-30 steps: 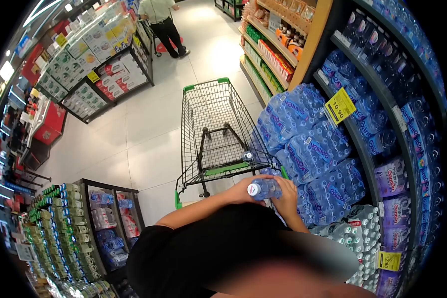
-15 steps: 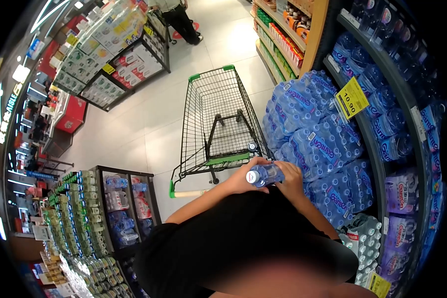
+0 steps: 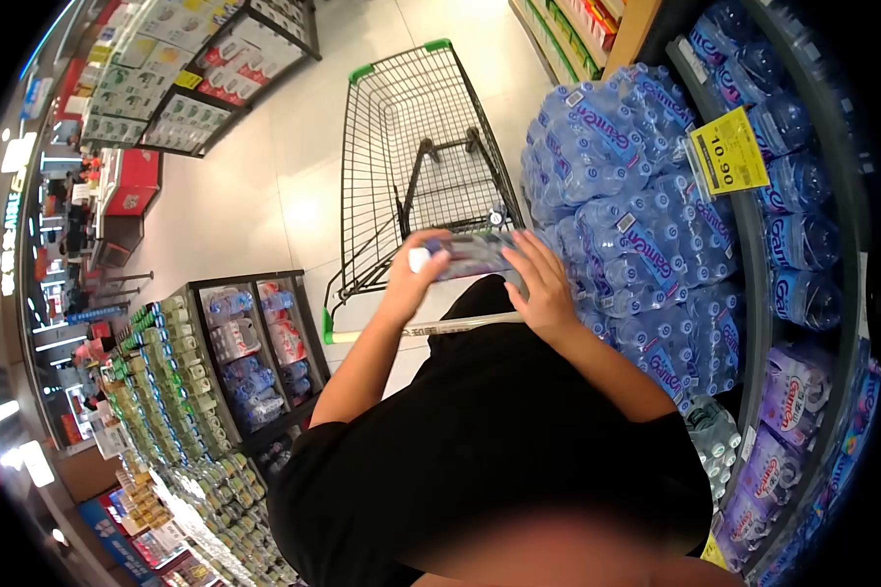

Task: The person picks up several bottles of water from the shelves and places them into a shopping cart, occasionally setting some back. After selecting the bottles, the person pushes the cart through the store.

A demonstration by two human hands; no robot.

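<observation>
A clear plastic water bottle with a white cap lies sideways between my hands, smeared by motion. My left hand is closed round its cap end. At the base end, my right hand holds the bottle with fingers reaching over it and the thumb below. Just beyond them stands a wire shopping cart with green corner caps. Inside the cart, near its handle end, shows the top of another small bottle. The cart's pale handle passes below my hands.
Shrink-wrapped packs of blue water bottles are piled close on my right, beside a shelf with a yellow price tag. On the left stand a dark rack of packed drinks and stacked cans. Boxed goods sit farther off.
The bottle has turned from pointing toward me to lying crosswise, cap to the left. My hands have moved apart and upward in view. The cart appears higher in view.
</observation>
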